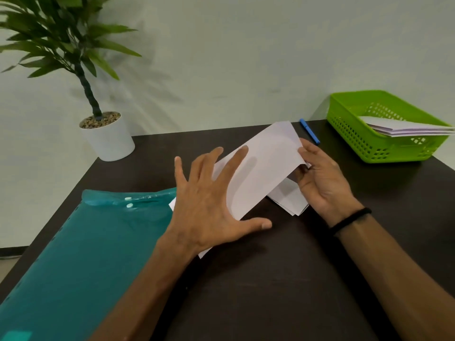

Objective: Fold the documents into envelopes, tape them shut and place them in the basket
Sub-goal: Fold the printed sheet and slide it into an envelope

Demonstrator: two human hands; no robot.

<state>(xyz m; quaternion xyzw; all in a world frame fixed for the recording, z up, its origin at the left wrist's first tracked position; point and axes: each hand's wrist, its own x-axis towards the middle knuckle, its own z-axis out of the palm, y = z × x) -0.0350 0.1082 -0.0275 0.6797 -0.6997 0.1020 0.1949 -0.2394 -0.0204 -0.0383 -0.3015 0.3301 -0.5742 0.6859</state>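
Note:
A white folded document (pixel 263 166) lies slanted across the middle of the dark table. My left hand (pixel 211 205) rests on its near end with fingers spread and straight. My right hand (pixel 320 178) pinches the far right edge of the sheet, lifting that end a little. More folded white paper (pixel 288 200) lies underneath, beside my right palm. The green basket (pixel 354 136) stands at the back right and holds a few folded white papers (pixel 403 127).
A teal plastic folder (pixel 81 254) covers the left front of the table. A blue pen (pixel 310 131) lies near the back edge, left of the basket. A potted plant in a white pot (pixel 108 139) stands off the table's back left corner.

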